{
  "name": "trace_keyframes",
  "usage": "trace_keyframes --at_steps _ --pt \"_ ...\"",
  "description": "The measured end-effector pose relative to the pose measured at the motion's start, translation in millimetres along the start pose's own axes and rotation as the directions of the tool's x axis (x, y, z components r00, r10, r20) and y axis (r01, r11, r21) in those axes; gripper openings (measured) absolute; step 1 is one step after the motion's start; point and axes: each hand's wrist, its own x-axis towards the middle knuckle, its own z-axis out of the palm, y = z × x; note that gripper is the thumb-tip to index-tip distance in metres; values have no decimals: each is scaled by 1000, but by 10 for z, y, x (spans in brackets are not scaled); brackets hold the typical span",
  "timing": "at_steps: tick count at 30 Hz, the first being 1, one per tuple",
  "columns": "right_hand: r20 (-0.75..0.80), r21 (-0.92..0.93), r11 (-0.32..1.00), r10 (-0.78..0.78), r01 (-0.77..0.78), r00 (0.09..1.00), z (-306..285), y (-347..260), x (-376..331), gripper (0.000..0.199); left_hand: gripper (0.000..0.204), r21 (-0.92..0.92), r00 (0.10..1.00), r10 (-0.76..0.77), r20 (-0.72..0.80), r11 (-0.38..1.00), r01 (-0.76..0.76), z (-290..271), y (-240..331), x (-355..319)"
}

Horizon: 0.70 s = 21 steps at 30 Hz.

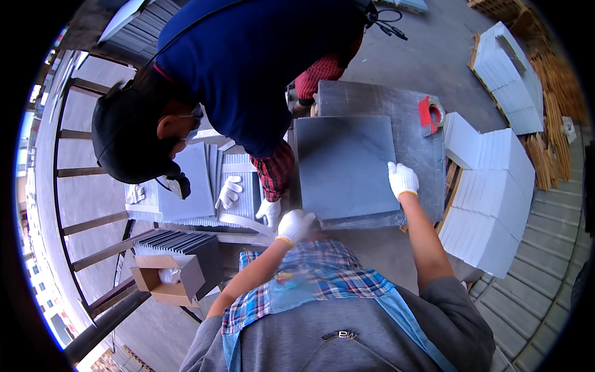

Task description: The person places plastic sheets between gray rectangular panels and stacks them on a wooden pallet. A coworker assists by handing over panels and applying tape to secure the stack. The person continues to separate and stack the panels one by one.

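Note:
A flat, square grey panel (344,164) lies on a bench covered in clear plastic film (353,96). My right hand (403,180), in a white knit glove, is closed at the panel's right edge with its fingertips on the rim. Beside the panel's near left corner is my left hand (295,226), gloved too; its fingers are partly hidden and blurred. A co-worker's gloved hand (268,214) is just left of mine, below a red checked sleeve (273,170). Beyond the panel's far right corner sits a red tape dispenser (431,116).
The co-worker in dark blue (266,68) leans over from the far left. Left lie ribbed panel stacks (238,177) with a loose white glove (229,192), and an open cardboard box (162,279). White stacks (486,192) stand on pallets at right. A metal rail (93,170) runs along the left.

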Motion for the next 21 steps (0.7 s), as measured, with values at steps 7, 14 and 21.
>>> trace_keyframes --at_steps 7,14,21 --pt "-162 -19 994 -111 109 980 8 -148 -329 44 35 44 955 -294 21 955 293 -238 265 284" --pt "-169 427 848 -267 314 949 215 -426 -1104 42 42 -598 913 -361 187 696 398 -561 453 267" --pt "178 929 354 -676 104 715 271 -853 -1736 90 36 -884 787 -483 383 55 464 -799 628 238"
